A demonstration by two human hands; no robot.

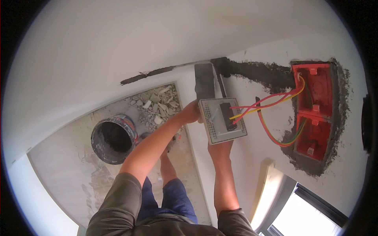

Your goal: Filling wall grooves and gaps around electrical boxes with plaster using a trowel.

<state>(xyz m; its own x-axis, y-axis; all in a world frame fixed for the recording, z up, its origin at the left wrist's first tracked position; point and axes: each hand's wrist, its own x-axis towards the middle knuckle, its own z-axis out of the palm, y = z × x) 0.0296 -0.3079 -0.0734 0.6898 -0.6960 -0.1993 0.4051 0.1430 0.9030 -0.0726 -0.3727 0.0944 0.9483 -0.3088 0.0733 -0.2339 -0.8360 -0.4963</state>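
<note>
A square, pale wall switch or socket plate [214,122] is held with its back toward me, showing a black terminal block [227,117]. My left hand [191,111] grips its left edge. From below, my right hand [221,148] holds the lower edge, its fingers hidden behind the plate. Red and yellow wires [271,101] run from the terminal block to the upper red junction box [315,84], set in the wall on the right. Out of the lower red junction box [313,137] loops another bundle of wires [275,139], its end wrapped in black.
Dark rough mortar [262,72] surrounds the boxes and fills a channel along the wall. Below on the left stand a dirty bucket [114,139] and a heap of rubble [159,106] on the floor [78,157]. A window [307,208] is at lower right.
</note>
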